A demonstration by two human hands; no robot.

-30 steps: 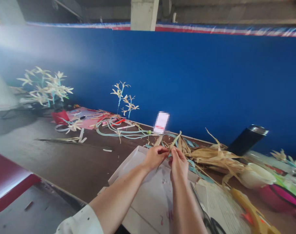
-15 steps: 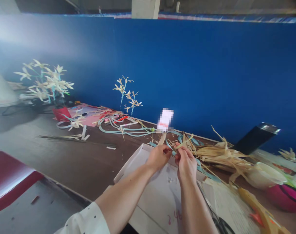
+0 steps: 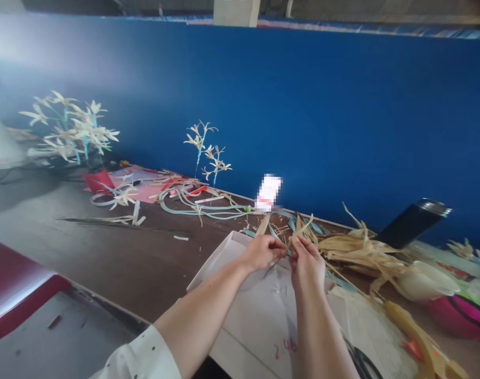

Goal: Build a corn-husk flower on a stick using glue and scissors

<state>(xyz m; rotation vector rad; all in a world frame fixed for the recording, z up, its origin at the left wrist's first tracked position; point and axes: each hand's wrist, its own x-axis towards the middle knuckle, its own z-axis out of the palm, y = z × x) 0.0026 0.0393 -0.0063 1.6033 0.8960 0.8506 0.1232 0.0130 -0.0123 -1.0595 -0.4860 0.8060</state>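
A thin straw strip [image 3: 282,251] is pinched between the left hand [image 3: 262,251] and right hand [image 3: 308,263], each grip clenched on one end; it is held just above the white box [image 3: 228,263] on the desk [image 3: 125,263]; dried husks [image 3: 354,250] lie just beside the right hand.

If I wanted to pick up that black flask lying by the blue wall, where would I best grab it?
Probably around the middle of the black flask, coming down from above. It lies tilted on its side, silver cap end up and to the right, so the round barrel gives an open span for fingers. The lower end sits close to the dry husk pile, so avoid that end.
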